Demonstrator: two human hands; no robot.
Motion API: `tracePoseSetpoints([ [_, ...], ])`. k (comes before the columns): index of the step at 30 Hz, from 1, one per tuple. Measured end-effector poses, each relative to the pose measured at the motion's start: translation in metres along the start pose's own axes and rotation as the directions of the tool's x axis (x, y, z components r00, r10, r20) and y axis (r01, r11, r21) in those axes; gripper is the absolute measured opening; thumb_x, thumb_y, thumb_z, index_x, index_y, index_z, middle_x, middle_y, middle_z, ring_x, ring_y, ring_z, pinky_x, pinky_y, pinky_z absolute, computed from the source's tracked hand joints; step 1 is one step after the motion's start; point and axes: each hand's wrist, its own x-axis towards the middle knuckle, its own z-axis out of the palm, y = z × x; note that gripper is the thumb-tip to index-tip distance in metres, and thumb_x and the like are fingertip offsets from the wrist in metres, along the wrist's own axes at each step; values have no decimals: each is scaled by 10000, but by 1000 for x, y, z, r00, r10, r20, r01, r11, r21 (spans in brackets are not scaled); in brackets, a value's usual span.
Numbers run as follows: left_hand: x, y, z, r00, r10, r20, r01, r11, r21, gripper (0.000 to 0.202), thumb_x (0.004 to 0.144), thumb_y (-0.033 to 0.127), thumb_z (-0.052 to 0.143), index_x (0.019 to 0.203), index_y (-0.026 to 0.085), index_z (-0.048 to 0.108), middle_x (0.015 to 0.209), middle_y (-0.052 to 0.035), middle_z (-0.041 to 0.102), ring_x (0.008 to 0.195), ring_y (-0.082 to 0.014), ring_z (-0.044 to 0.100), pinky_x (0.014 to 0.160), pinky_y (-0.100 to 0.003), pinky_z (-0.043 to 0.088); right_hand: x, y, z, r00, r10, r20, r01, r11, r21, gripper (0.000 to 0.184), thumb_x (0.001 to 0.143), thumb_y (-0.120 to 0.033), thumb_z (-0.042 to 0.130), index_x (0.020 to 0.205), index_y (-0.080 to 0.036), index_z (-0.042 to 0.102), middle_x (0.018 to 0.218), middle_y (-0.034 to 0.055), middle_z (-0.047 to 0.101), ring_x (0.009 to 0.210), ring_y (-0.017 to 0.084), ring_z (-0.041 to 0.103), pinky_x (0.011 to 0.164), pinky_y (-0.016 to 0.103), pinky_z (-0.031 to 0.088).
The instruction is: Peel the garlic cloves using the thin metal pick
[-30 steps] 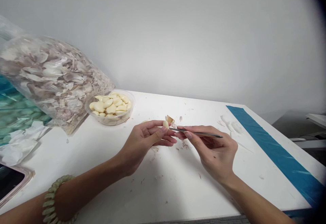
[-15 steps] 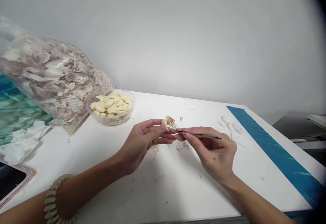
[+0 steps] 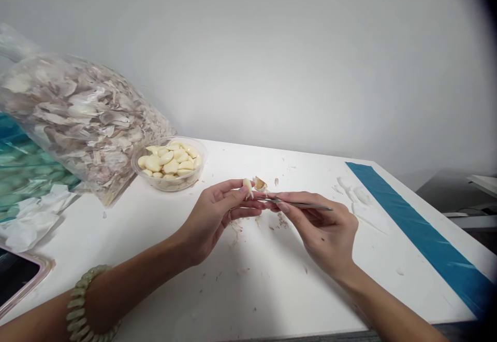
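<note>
Between the thumb and fingers of my left hand (image 3: pixel 215 215) is a pale garlic clove (image 3: pixel 247 187), mostly bare, with thin shreds at its lower end. My right hand (image 3: pixel 324 223) grips a slim metal tool (image 3: pixel 306 205) like a pen; its tip points left, close to the clove and my left fingertips. Whether the tool is a small knife or tweezers I cannot tell. A brown piece of garlic skin (image 3: pixel 261 183) lies just beyond the hands. Scraps of peel (image 3: pixel 282 221) are scattered on the white table (image 3: pixel 217 300) beneath them.
A clear round tub (image 3: pixel 171 182) of peeled cloves stands at the back left. Behind it leans a big plastic bag (image 3: pixel 89 114) full of garlic skins. Crumpled tissue (image 3: pixel 37 217) and a tablet-like device (image 3: pixel 17 274) sit at the left. Blue tape (image 3: pixel 419 228) runs along the right side.
The garlic clove in my left hand has turned and shifted slightly left. My right hand and the metal tool have also moved a little left.
</note>
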Motion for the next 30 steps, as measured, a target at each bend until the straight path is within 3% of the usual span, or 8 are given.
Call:
tracePoseSetpoints([
  [5, 0, 1, 2, 1000, -14, -1, 14, 1000, 2, 234, 790, 321, 642, 922, 128, 631, 868, -63, 711, 764, -118, 658, 780, -237, 511, 0, 4, 0, 991, -131, 5, 131, 990, -58, 355, 744, -8, 651, 992, -259, 693, 947, -13, 736, 856, 177, 704, 714, 302, 633],
  [13, -1, 1, 2, 999, -10, 31, 10, 1000, 24, 210, 787, 314, 647, 888, 131, 633, 838, -56, 710, 770, -115, 647, 793, -242, 501, 0, 4, 0, 986, -166, 32, 168, 985, -44, 436, 747, 22, 640, 1046, -295, 667, 989, -43, 724, 891, 150, 694, 716, 264, 631],
  [30, -1, -1, 2, 998, -7, 61, 4, 999, 49, 226, 799, 330, 629, 905, 131, 643, 916, -77, 713, 853, -150, 657, 835, -276, 493, -1, 3, -2, 987, -152, 46, 154, 987, -50, 409, 756, 41, 600, 1009, -270, 679, 922, -33, 737, 815, 138, 704, 692, 251, 614],
])
